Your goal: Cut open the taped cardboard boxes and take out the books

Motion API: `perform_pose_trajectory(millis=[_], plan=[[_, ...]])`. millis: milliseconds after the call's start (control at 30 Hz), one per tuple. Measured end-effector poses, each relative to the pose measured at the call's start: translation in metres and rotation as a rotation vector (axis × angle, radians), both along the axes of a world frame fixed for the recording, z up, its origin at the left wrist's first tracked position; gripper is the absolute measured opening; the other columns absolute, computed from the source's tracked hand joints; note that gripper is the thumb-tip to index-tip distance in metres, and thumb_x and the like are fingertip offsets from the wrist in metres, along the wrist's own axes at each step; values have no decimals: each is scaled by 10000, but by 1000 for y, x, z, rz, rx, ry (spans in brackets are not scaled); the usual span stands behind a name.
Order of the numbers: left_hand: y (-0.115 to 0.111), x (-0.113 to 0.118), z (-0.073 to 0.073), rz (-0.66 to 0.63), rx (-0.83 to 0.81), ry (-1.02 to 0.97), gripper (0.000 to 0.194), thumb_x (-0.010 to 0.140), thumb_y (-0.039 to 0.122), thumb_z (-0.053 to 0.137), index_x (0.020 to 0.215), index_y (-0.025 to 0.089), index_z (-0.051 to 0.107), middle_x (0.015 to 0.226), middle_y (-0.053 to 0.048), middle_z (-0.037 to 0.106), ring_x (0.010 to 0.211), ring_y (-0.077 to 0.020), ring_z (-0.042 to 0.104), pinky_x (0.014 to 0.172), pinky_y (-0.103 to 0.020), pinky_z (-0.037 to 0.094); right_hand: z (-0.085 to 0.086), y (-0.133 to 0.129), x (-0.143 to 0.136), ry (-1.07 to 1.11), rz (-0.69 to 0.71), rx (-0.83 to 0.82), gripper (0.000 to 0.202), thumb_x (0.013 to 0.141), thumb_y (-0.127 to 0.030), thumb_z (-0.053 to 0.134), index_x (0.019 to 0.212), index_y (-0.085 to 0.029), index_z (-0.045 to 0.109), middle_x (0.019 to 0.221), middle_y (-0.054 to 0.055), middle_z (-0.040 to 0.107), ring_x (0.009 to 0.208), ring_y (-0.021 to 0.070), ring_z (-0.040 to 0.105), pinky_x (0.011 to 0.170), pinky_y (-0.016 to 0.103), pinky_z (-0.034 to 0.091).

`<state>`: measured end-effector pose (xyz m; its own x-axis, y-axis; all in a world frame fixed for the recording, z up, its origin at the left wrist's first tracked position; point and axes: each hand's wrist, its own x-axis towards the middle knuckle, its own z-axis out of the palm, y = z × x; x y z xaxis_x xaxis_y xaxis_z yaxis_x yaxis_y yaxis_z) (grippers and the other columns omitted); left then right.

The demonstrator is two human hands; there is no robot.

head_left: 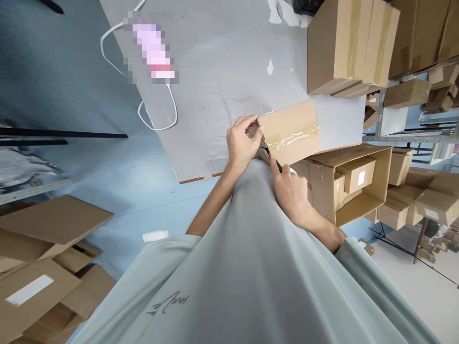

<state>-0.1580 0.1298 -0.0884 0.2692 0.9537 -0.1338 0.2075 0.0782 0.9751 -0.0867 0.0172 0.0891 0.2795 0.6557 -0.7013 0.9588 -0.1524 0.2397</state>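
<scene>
A small cardboard box (pixel 292 129) with clear tape along its top lies at the table's near edge, close against my shirt. My left hand (pixel 242 141) grips the box's left end, with thumb and fingers bent around its edge. My right hand (pixel 292 191) is closed around a slim dark tool that looks like a box cutter (pixel 275 160), index finger stretched along it. The tool's front end points at the box's left end, near my left thumb. Whether its tip is inside the box edge I cannot make out.
A pixelated phone-like object (pixel 154 50) with a white cable (pixel 175 107) lies on the grey table (pixel 215 62). Large taped cartons (pixel 351 48) stand at the back right. An open carton (pixel 322 186) holding smaller boxes is beside my right hand. More boxes (pixel 43 267) are at the lower left.
</scene>
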Motion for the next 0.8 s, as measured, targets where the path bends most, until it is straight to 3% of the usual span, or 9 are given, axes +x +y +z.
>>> perform_pose_trajectory(millis=[133, 233, 300, 367, 467, 533, 667, 800], plan=[[-1, -1, 0, 7, -24, 20, 486, 1032, 551, 737, 1441, 291, 780, 1411, -87, 788, 1255, -277, 791, 1108, -464, 686, 27, -26, 24, 57, -33, 26, 715, 1106, -112, 529, 1792, -309, 481, 1163, 150, 810, 780, 236, 799, 682, 316, 581], [-6, 0, 0, -5, 3, 69, 543, 1075, 629, 681, 1503, 300, 734, 1483, -103, 759, 1324, -278, 769, 1128, -446, 671, 25, -39, 75, 83, -157, 314, 661, 1145, -307, 568, 1796, -292, 455, 1235, 151, 826, 892, 304, 807, 762, 352, 600], [-12, 5, -1, 27, 24, 91, 580, 1101, 684, 625, 1535, 307, 703, 1536, -119, 732, 1387, -287, 742, 1159, -455, 652, -2, -36, 121, 114, -299, 563, 646, 1158, -452, 552, 1766, -246, 471, 1296, 167, 813, 1035, 349, 802, 849, 387, 611], [-21, 14, -1, 98, 44, 104, 610, 1123, 724, 562, 1566, 319, 672, 1582, -132, 707, 1459, -297, 705, 1221, -480, 610, -43, -29, 166, 178, -469, 773, 615, 1162, -521, 509, 1684, -196, 529, 1256, 167, 796, 1053, 332, 787, 881, 403, 610], [-33, 32, -2, 199, 75, 157, 646, 1151, 750, 454, 1636, 350, 603, 1654, -127, 663, 1556, -295, 637, 1312, -492, 529, -106, -21, 211, 404, -705, 940, 609, 1148, -576, 488, 1581, -155, 568, 1135, 118, 758, 874, 239, 731, 797, 358, 606], [-36, 44, -5, 254, 93, 214, 657, 1168, 752, 373, 1657, 362, 575, 1665, -112, 659, 1573, -281, 626, 1328, -480, 512, -134, -22, 221, 572, -818, 961, 640, 1125, -634, 494, 1535, -150, 574, 1010, 51, 700, 701, 179, 638, 672, 312, 571], [-21, 58, -17, 360, 147, 275, 685, 1186, 736, 243, 1591, 335, 623, 1573, -104, 718, 1506, -263, 680, 1297, -462, 539, -154, -26, 215, 746, -879, 907, 722, 1112, -752, 422, 1523, -173, 553, 935, -6, 588, 589, 126, 519, 544, 266, 500], [10, 54, -19, 341, 159, 330, 592, 1168, 712, 375, 1534, 337, 650, 1490, -86, 745, 1482, -281, 685, 1302, -488, 531, -156, -11, 215, 807, -853, 877, 708, 1141, -738, 349, 1595, -215, 497, 1037, 31, 598, 594, 109, 512, 524, 247, 505]])
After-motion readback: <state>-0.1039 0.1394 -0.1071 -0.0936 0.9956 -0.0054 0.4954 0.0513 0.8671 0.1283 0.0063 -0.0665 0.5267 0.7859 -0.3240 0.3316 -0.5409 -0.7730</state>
